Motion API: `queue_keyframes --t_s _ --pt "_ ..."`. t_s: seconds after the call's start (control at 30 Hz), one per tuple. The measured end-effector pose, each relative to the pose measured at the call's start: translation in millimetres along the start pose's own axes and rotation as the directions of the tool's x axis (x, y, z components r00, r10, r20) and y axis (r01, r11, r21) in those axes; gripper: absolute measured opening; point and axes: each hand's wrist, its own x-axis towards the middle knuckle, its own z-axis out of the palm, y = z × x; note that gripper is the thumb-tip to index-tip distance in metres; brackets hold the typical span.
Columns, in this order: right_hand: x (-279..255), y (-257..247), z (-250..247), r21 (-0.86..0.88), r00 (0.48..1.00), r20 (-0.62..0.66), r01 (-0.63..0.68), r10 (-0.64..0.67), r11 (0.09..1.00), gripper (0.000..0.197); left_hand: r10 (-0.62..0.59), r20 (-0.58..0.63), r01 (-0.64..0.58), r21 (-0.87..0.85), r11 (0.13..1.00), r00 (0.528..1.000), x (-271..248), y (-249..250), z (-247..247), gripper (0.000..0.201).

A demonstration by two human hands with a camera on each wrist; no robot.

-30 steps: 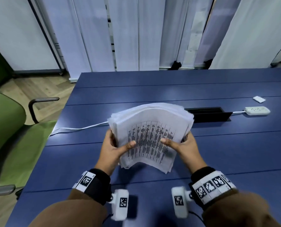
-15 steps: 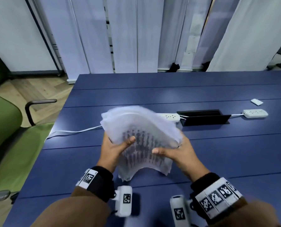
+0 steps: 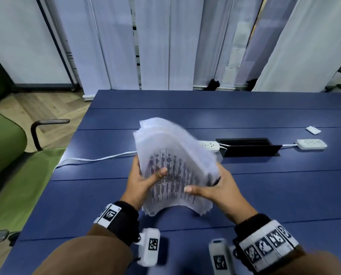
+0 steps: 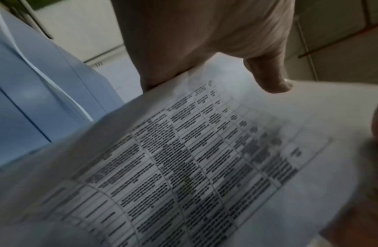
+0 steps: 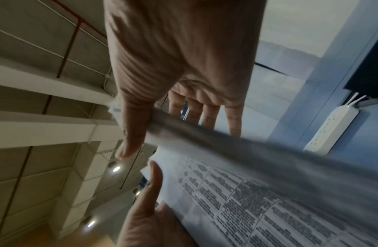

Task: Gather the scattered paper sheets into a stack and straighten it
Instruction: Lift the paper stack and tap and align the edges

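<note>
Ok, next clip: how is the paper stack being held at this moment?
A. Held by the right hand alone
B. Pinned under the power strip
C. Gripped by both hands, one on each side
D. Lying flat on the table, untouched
C: the left hand and right hand each grip a side of the paper stack, thumbs on the printed top sheet.

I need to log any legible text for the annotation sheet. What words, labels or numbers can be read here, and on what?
None can be read.
Paper stack: printed table, too blurred in every view.
Wrist bands: black-and-white coded squares, no letters.
</note>
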Motion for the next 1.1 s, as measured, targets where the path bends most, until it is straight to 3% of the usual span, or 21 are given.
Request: queue_keyframes --t_s 0.07,0.17,0.23,0.37,0.47,0.63,0.73,0.8,0.9,1.0,1.1 --pt "-1.9 -0.8 3.3 -0.049 1.0 -0.008 0.029 -0.029 0.998 0.075 -0.008 0.016 0.008 0.002 1.0 1.0 1.2 -2.2 0.0 0.081" --pt "3.8 1.2 -2.1 0.091 0.993 -0.105 0.054 -0.045 0.994 0.065 -0.009 0.03 0.01 -0.006 1.0 1.0 2.2 0.6 0.8 0.073" --pt "1.8 0.0 -3.1 0.023 0.993 -0.1 0.07 -0.068 0.997 0.06 -0.02 0.071 0.019 0.011 1.0 0.997 4.1 2.1 2.6 0.068" --pt "-1.7 -1.8 -12.9 0.033 0.991 -0.115 0.07 -0.066 0.997 0.054 -0.005 0.043 0.006 -0.01 1.0 0.999 8.5 0.5 -2.7 0.084" --pt "3.2 4.7 -26.1 0.134 0.981 -0.193 0.051 -0.025 0.99 0.038 -0.026 0.113 0.021 0.051 0.998 0.993 6.1 1.7 4.8 0.08" --pt "-1.3 0.2 -29.4 0.125 0.995 -0.096 0.012 0.0 0.992 0.038 0.0 0.061 -0.001 0.011 1.0 0.998 7.6 3.6 5.5 0.084" --pt "10.4 3.3 -41.8 0.217 0.978 -0.21 0.045 0.002 0.975 0.034 -0.033 0.147 0.02 0.09 0.996 0.989 0.6 1.0 13.8 0.078" --pt "8.9 1.9 -41.5 0.23 0.989 -0.147 0.038 -0.004 0.972 0.039 -0.015 0.169 -0.004 0.112 0.994 0.986 -1.6 -0.8 19.7 0.07" --pt "7.1 7.8 -40.5 0.17 0.999 -0.033 -0.029 0.035 0.985 0.045 -0.026 0.07 0.025 0.019 1.0 0.997 -0.2 -1.9 16.9 0.052" --pt "17.9 18.0 -49.6 0.271 0.983 -0.177 -0.007 0.057 0.963 0.049 -0.057 0.112 0.046 0.097 0.994 0.992 -5.8 -6.2 25.4 0.05" --pt "14.3 15.6 -49.3 0.203 0.995 -0.086 -0.035 0.054 0.979 0.047 -0.044 0.043 0.041 0.057 0.998 0.998 -10.0 -8.6 31.1 0.048"
